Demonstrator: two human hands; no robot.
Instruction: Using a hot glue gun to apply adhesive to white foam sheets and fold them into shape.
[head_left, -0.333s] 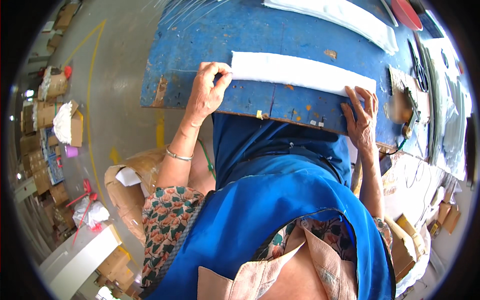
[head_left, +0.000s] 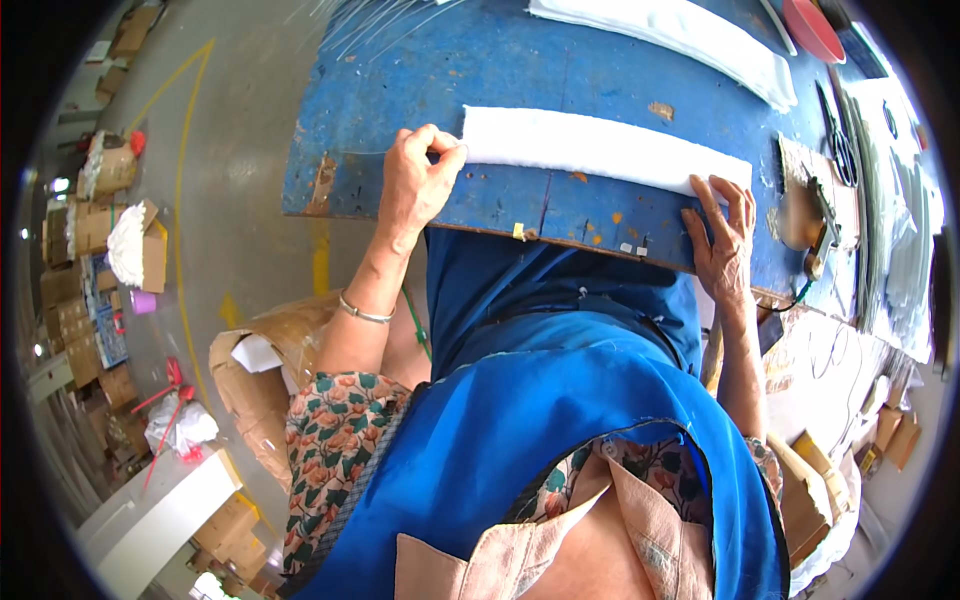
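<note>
Here, from the head view: white strip lying lengthwise on blue table. Left hand pinching the strip's left end, fingers curled tight. Right hand spread flat, fingertips pressing the right end. Second strip farther back. Cardboard box below the left arm.

Left hand and right hand hold white strip on blue table.
</note>
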